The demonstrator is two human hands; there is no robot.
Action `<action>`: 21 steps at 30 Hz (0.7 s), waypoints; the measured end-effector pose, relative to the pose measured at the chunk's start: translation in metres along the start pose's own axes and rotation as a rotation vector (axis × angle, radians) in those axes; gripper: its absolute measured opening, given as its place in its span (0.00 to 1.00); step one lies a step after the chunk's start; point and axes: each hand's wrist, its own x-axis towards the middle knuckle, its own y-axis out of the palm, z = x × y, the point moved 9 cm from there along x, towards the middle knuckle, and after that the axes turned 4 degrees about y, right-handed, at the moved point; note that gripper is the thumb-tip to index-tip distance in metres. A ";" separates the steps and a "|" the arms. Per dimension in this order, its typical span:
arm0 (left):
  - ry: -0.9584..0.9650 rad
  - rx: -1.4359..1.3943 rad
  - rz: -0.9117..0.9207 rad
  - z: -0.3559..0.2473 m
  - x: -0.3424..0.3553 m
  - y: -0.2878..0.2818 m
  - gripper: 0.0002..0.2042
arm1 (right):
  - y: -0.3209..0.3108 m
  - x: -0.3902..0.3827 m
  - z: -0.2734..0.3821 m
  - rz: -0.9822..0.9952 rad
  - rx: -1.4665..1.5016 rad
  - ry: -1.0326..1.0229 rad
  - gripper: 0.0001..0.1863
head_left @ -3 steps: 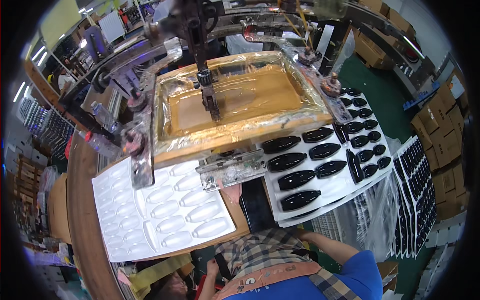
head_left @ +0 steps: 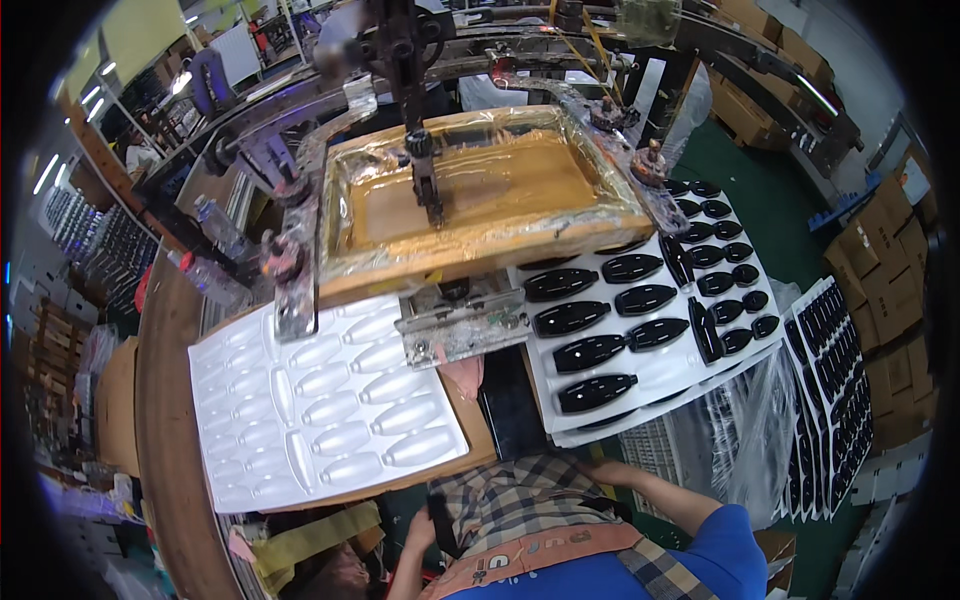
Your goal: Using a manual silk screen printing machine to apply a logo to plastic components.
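My left hand (head_left: 421, 528) hangs low beside the checked apron (head_left: 520, 495); its fingers cannot be made out. My right hand (head_left: 608, 471) is at the apron's other side, just below the sheet of black parts, its fingertips hidden. Above the bench a wooden screen-printing frame (head_left: 490, 250), wrapped in clear film and holding golden-brown ink (head_left: 520, 170), hangs raised and tilted from metal clamps. A white moulded sheet (head_left: 330, 410) with rows of bottle-shaped bumps lies to the left. On the right rests a white sheet with glossy black bottle shapes (head_left: 595, 392).
A metal bracket (head_left: 465, 325) sits under the frame, with a pink cloth (head_left: 462, 378) and a dark panel (head_left: 515, 415) near it. Stacked printed sheets (head_left: 825, 400) and clear plastic film (head_left: 745, 430) stand at the right. Plastic bottles (head_left: 212, 280) stand at the left; cardboard boxes (head_left: 880, 270) line the far right.
The screen frame and its clamps have lifted slightly, uncovering more of the white sheet beneath. My hands have hardly moved.
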 end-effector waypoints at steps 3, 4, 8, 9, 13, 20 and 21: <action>0.348 0.047 0.002 -0.121 -0.037 -0.032 0.15 | 0.003 -0.077 0.065 0.010 -0.280 -0.304 0.23; 0.341 -0.066 0.038 -0.157 -0.048 -0.041 0.14 | 0.007 -0.108 0.097 0.019 -0.281 -0.600 0.19; 0.425 -0.147 0.038 -0.243 -0.073 -0.067 0.11 | 0.001 -0.180 0.166 0.084 -0.065 -0.784 0.13; 0.436 -0.153 0.002 -0.257 -0.073 -0.074 0.10 | -0.002 -0.178 0.169 0.059 -0.071 -0.714 0.11; 0.608 -0.173 -0.221 -0.298 -0.085 -0.103 0.07 | -0.006 -0.216 0.199 -0.124 -0.224 -0.931 0.14; 0.956 -0.020 -0.554 -0.380 -0.095 -0.165 0.04 | -0.076 -0.288 0.229 -0.837 -0.435 -1.153 0.10; 1.041 0.077 -0.615 -0.399 -0.098 -0.172 0.05 | -0.084 -0.285 0.232 -0.786 -0.346 -1.075 0.06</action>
